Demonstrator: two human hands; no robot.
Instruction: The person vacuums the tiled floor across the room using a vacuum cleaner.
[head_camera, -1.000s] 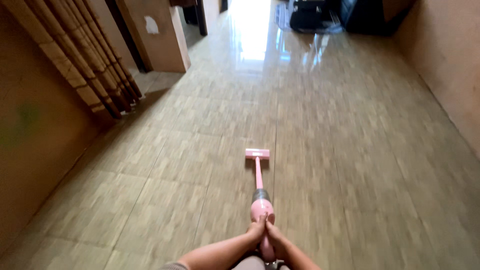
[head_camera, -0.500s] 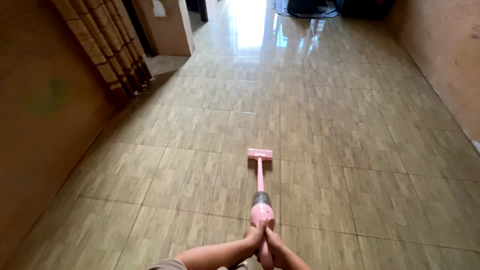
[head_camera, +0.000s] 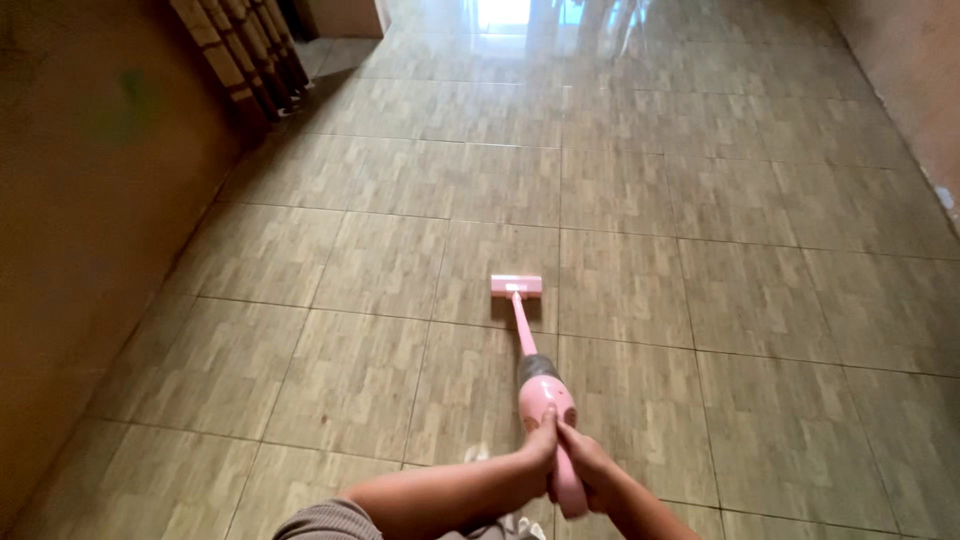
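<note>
A pink stick vacuum cleaner (head_camera: 545, 395) stretches away from me across the tiled floor (head_camera: 700, 250). Its flat pink head (head_camera: 516, 286) rests on the tiles ahead, and a grey clear section sits above the pink body. My left hand (head_camera: 540, 448) and my right hand (head_camera: 585, 462) are both wrapped around the handle at the near end, side by side and touching. Both forearms come in from the bottom edge.
A brown wall (head_camera: 70, 230) runs along the left. Slatted brown panels (head_camera: 245, 50) lean at the far left. Another wall (head_camera: 920, 90) borders the right. Glare from a bright opening reflects on the floor at the top.
The view has tilted downward, so the far doorway and dark objects have left the frame. The vacuum head has shifted slightly left and its shaft now leans to the right toward my hands.
</note>
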